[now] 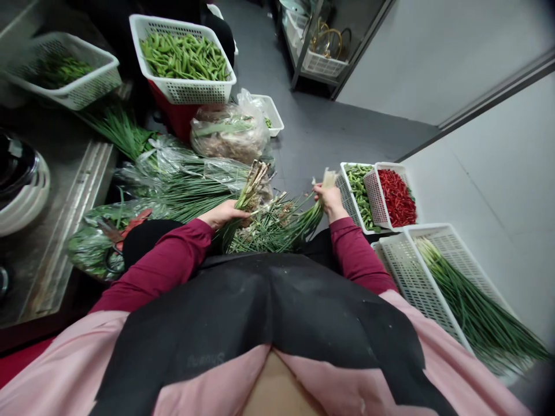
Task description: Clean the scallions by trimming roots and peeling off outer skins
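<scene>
My left hand [223, 214] is closed around a thick bunch [250, 188] of chives, just below its pale root ends. These point up and away from me, while the green leaves run back down toward my lap. My right hand [330, 199] holds a few stalks [309, 219] near their white tips, and their leaves trail down and left toward the bunch. Both grips are full, and both are held above the loose pile [264, 228] in front of my lap.

I judge these chives to be light and limp. The leaves have no stiffness, so they would crease or bruise under a hard squeeze and fan out if held at mid-length. The white base is the firm part, where the stalks lie gathered, so the grip belongs just below the roots, snug but not crushing. Thin stalks can slide out of a loose fist one by one. I cannot tell whether they are wet.

At my right a white basket [407, 271] holds long greens [468, 306] laid lengthwise. Beyond it, near the wall, is a tray of red chillies [396, 196]. A plastic bag [229, 133] sits on the floor past the pile.
</scene>
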Action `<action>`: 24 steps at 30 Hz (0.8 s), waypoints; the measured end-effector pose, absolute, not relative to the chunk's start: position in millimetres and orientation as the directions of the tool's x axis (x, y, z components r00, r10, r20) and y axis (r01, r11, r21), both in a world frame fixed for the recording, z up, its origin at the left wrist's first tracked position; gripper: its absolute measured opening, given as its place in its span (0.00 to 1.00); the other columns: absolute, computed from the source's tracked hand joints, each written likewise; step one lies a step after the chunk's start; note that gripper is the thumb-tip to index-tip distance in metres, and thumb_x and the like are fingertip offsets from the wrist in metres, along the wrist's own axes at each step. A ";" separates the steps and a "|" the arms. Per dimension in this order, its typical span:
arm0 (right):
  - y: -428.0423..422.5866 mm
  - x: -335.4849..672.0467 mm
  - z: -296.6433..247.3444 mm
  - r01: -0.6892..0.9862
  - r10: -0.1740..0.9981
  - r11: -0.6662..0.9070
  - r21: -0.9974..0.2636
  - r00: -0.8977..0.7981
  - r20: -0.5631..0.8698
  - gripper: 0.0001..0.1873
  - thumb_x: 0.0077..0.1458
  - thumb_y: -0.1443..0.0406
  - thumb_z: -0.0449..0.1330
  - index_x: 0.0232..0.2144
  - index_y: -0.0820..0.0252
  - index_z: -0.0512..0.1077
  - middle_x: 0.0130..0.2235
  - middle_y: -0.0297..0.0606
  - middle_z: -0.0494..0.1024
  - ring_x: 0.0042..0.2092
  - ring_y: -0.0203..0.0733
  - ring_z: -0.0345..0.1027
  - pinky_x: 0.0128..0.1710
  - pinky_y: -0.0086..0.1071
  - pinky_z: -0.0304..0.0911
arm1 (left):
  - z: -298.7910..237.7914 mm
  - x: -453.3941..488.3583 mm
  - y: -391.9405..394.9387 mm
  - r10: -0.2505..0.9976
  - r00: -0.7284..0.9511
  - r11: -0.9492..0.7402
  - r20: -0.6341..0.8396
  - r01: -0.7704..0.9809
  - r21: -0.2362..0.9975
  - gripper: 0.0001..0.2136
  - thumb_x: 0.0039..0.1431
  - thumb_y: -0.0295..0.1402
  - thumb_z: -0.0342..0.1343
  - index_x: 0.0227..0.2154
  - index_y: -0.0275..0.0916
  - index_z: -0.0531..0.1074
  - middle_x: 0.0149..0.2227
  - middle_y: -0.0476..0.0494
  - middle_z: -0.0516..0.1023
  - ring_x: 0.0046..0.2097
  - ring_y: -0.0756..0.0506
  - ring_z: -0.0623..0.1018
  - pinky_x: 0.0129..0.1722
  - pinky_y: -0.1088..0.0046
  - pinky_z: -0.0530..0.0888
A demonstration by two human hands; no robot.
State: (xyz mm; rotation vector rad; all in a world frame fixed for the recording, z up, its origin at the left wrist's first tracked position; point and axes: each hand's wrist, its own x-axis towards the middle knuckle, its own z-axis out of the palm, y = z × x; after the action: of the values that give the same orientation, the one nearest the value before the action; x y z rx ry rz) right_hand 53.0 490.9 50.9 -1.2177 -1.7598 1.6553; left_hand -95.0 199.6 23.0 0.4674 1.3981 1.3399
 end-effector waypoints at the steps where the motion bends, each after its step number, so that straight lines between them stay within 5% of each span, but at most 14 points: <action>1: 484.0 54.6 48.0 0.346 0.758 -0.098 -0.933 -0.582 -0.295 0.09 0.39 0.75 0.63 0.26 0.65 0.69 0.21 0.30 0.72 0.18 0.27 0.59 0.17 0.23 0.56 | 22.4 -96.6 199.2 0.837 -0.345 0.281 -0.424 -0.393 0.875 0.13 0.37 0.32 0.68 0.25 0.32 0.72 0.21 0.49 0.73 0.23 0.51 0.69 0.24 0.74 0.66; 5: 439.4 55.4 32.0 0.535 0.434 0.125 -0.836 -0.787 -0.439 0.11 0.35 0.73 0.67 0.27 0.65 0.75 0.20 0.31 0.73 0.18 0.32 0.62 0.19 0.28 0.59 | 17.6 -103.1 201.2 0.805 -0.373 0.288 -0.461 -0.435 0.853 0.12 0.37 0.31 0.67 0.24 0.32 0.71 0.20 0.48 0.72 0.22 0.51 0.69 0.23 0.75 0.65; 11: 402.6 47.6 41.3 0.347 0.465 0.598 -0.722 -0.884 -0.039 0.09 0.46 0.65 0.65 0.32 0.61 0.77 0.31 0.36 0.78 0.33 0.38 0.70 0.37 0.30 0.63 | 14.9 -100.6 206.2 0.827 -0.325 0.314 -0.459 -0.410 0.856 0.11 0.38 0.31 0.66 0.23 0.32 0.71 0.19 0.48 0.72 0.21 0.51 0.69 0.23 0.75 0.66; 17: 386.7 28.4 45.4 0.315 0.251 0.764 -0.563 -0.949 -0.190 0.08 0.44 0.62 0.65 0.25 0.61 0.76 0.26 0.34 0.75 0.30 0.37 0.67 0.33 0.28 0.59 | 13.0 -92.7 210.4 0.895 -0.270 0.287 -0.355 -0.261 0.922 0.14 0.39 0.34 0.67 0.30 0.31 0.74 0.24 0.47 0.74 0.25 0.50 0.71 0.27 0.73 0.68; 20: 391.6 25.9 38.0 0.344 0.313 0.711 -0.614 -0.936 -0.163 0.09 0.44 0.61 0.64 0.24 0.63 0.75 0.23 0.32 0.73 0.28 0.35 0.66 0.31 0.27 0.58 | 13.5 -92.9 209.4 0.894 -0.288 0.287 -0.344 -0.221 0.932 0.16 0.38 0.35 0.68 0.30 0.32 0.75 0.25 0.47 0.75 0.26 0.49 0.71 0.28 0.72 0.68; 24: 427.2 32.6 26.1 0.468 0.616 0.549 -0.693 -0.787 -0.044 0.11 0.46 0.60 0.61 0.27 0.66 0.75 0.25 0.37 0.75 0.28 0.37 0.67 0.31 0.29 0.60 | 17.5 -95.6 205.8 0.888 -0.278 0.313 -0.366 -0.216 0.925 0.16 0.39 0.36 0.68 0.29 0.32 0.74 0.25 0.46 0.75 0.26 0.49 0.72 0.28 0.72 0.69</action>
State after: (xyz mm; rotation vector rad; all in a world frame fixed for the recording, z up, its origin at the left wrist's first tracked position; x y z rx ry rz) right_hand 32.6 427.2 26.1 -0.9149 -2.5798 1.0629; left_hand -95.6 205.8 17.5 0.6575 1.4530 1.2324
